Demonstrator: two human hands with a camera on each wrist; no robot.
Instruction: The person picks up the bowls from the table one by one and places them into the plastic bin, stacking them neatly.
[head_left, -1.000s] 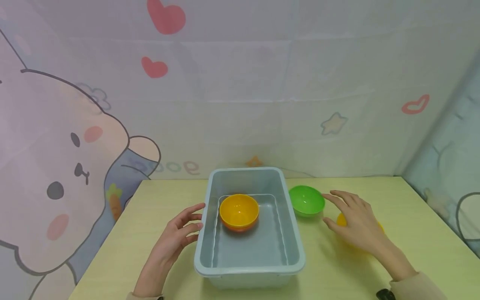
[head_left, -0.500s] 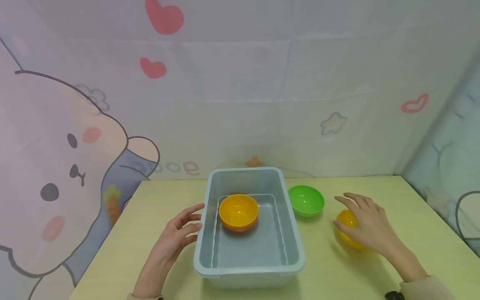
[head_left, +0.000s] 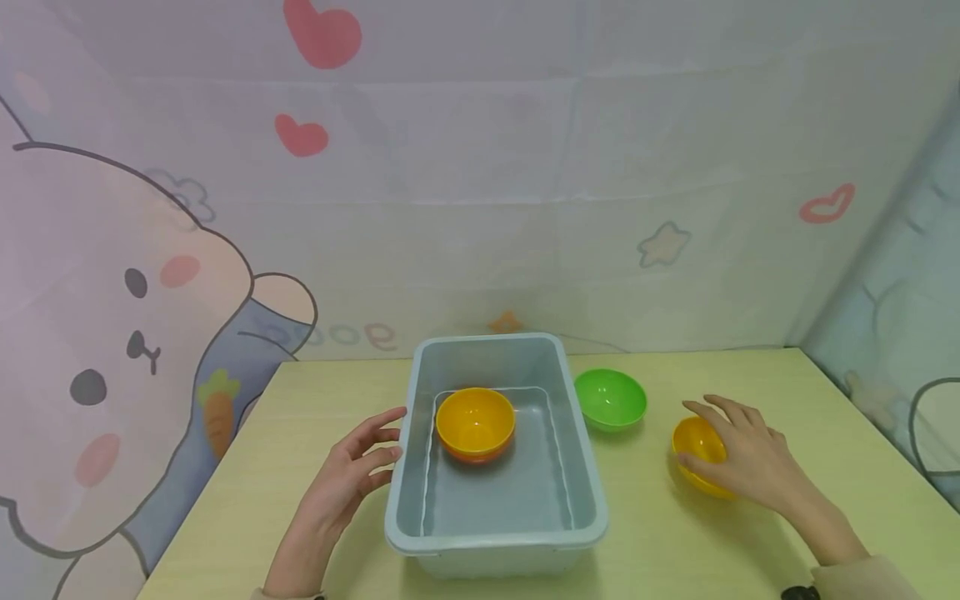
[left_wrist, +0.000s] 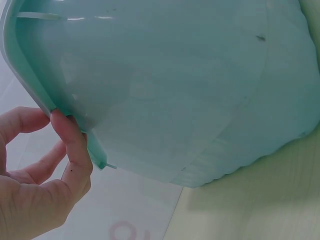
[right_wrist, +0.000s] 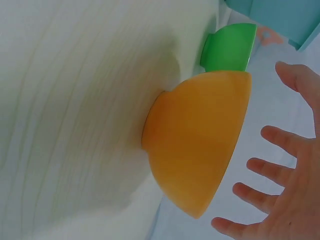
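A grey-blue plastic tub [head_left: 495, 540] stands mid-table with an orange bowl [head_left: 476, 423] inside, at its far left. My left hand [head_left: 352, 475] rests against the tub's left wall, fingers relaxed. In the left wrist view those fingers [left_wrist: 70, 145] touch the rim of the tub [left_wrist: 175, 90]. A green bowl [head_left: 611, 398] sits just right of the tub. Further right, my right hand [head_left: 738, 454] is spread over a yellow-orange bowl [head_left: 693, 442]. The right wrist view shows the right hand [right_wrist: 285, 200] beside that bowl [right_wrist: 200, 145], fingers straight and apart from its rim, with the green bowl [right_wrist: 227, 47] beyond.
The pale wooden table [head_left: 675, 550] ends at a cartoon-printed cloth backdrop [head_left: 480, 208] behind and at both sides. Bare tabletop lies left of the tub and in front of the right hand.
My right hand has moved right and nearer, from beside the green bowl to over the yellow-orange bowl. The left hand and the tub have stayed put.
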